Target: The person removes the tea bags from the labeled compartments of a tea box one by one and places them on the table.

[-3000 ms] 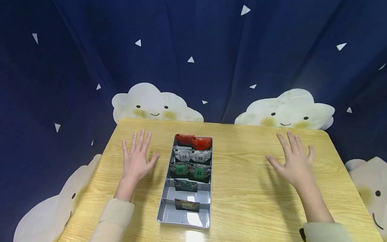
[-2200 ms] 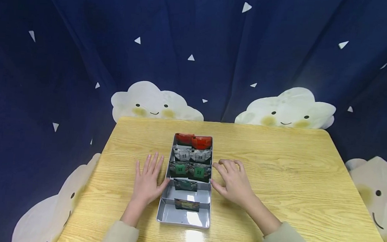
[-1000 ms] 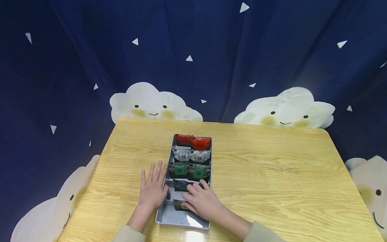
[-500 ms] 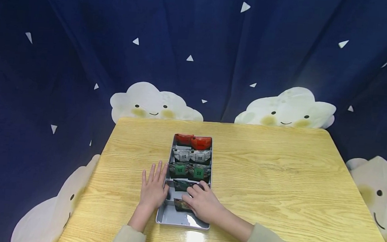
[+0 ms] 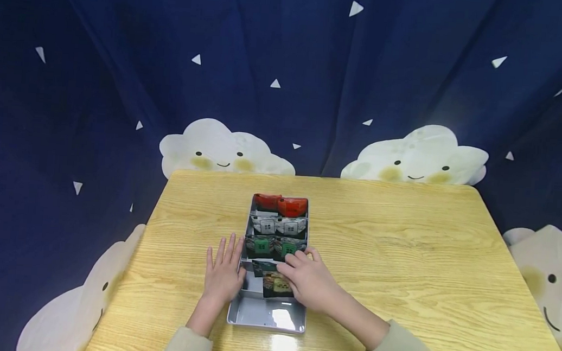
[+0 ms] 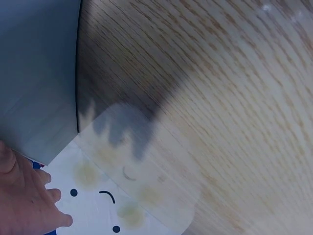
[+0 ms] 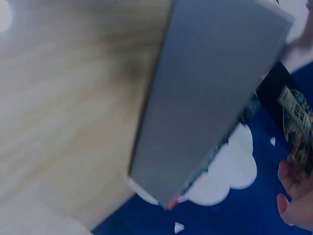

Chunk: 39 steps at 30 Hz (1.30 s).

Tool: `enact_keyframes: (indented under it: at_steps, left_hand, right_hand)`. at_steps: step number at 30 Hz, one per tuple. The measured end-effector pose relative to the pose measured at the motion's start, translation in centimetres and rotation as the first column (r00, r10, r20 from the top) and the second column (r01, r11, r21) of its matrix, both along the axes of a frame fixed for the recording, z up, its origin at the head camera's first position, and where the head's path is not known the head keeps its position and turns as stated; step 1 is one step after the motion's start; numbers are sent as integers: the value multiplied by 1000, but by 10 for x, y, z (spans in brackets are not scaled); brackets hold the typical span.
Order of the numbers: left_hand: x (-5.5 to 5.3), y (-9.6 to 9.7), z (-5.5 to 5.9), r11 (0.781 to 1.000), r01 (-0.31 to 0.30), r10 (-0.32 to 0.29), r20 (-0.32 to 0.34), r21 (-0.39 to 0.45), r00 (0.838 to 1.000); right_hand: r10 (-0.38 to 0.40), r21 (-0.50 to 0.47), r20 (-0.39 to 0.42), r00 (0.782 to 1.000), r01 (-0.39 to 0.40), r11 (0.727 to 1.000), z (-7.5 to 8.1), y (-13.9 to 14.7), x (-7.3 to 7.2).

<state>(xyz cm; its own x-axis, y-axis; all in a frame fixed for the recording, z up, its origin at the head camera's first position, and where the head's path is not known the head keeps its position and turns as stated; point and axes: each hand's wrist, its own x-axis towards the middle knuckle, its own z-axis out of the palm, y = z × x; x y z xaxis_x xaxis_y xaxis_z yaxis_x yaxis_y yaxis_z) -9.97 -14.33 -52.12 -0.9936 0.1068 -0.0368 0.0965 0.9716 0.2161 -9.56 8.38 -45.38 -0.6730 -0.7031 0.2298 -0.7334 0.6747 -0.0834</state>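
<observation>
A grey divided tray (image 5: 248, 318) stands on the table with small sachets upright in its compartments. My right hand (image 5: 317, 284) pinches a dark sachet with a yellowish label (image 5: 278, 287), raised above the lower part of the tray; in the right wrist view that sachet (image 7: 295, 112) shows at the right edge over the fingers. Just behind it, a dark teal sachet (image 5: 261, 268) is partly covered. Along the tray's left side lies my left hand (image 5: 223, 279), fingers straight, thumb at the rim. The left wrist view shows this hand (image 6: 27, 203) beside the tray wall (image 6: 36, 78).
Farther back in the tray stand two green-labelled sachets (image 5: 261, 246), two white ones (image 5: 264, 225) and two red ones (image 5: 292, 207). The front compartment shows a bare floor. A wooden table (image 5: 403, 249) extends on both sides, with a blue cloud-print curtain (image 5: 308, 63) behind.
My right hand came in from the right, reached into the tray and lifted the yellowish-labelled sachet out of the front compartment. My left hand moved right to the tray's side and stays there.
</observation>
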Motion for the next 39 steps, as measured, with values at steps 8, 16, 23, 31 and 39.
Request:
enact_keyframes:
  at_steps: [8, 16, 23, 31, 39]
  left_hand:
    - [0, 0, -2, 1000, -6, 6, 13, 5, 1000]
    - [1, 0, -5, 1000, -14, 14, 24, 21, 1000]
    - [0, 0, -7, 1000, -17, 16, 5, 26, 1000]
    - [-1, 0, -7, 1000, -13, 13, 3, 23, 1000]
    - [-2, -2, -6, 999, -15, 15, 0, 35, 1000]
  right_hand:
    - [-84, -73, 47, 995, 87, 994, 25, 32, -21]
    - [-199, -69, 30, 979, 201, 977, 29, 72, -51]
    - [-276, -13, 79, 958, 278, 960, 8, 93, -78]
    - [-302, 56, 152, 941, 297, 953, -36, 99, -108]
    - [-338, 115, 140, 931, 323, 939, -75, 94, -130]
